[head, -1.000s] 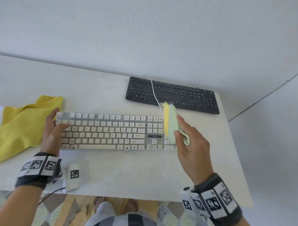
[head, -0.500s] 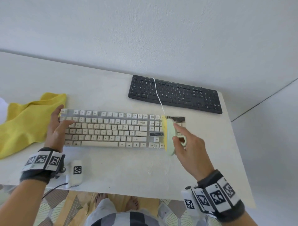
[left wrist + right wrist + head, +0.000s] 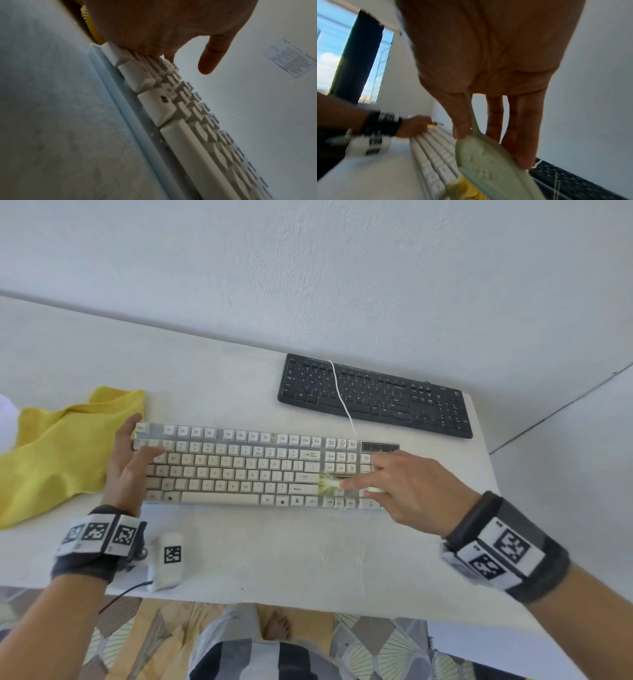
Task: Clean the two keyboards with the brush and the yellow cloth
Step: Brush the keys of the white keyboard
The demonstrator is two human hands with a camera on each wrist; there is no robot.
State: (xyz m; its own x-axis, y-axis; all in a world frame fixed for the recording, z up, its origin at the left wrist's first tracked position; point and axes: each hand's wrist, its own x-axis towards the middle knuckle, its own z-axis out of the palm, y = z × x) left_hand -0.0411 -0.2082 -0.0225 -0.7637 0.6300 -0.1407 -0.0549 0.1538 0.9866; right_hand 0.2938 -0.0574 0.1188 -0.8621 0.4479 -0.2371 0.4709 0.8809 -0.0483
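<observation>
The white keyboard (image 3: 239, 467) lies across the middle of the table, and the black keyboard (image 3: 373, 397) sits behind it to the right. My right hand (image 3: 394, 484) grips the pale green brush (image 3: 489, 159) between thumb and fingers; its yellow bristles (image 3: 329, 484) press on the white keyboard's right part, left of the number pad. My left hand (image 3: 132, 460) rests flat with straight fingers on the keyboard's left end (image 3: 123, 56). The yellow cloth (image 3: 65, 446) lies crumpled on the table left of that hand.
A thin white cable (image 3: 340, 398) runs from the white keyboard over the black one. A small white tagged device (image 3: 168, 559) lies near the table's front edge by my left wrist. The wall (image 3: 308, 268) stands close behind the table (image 3: 274, 559); the table's right edge is just past the black keyboard.
My right hand has turned the brush from upright over the number pad down onto the keys and moved it left. The left hand has stayed on the keyboard's left end.
</observation>
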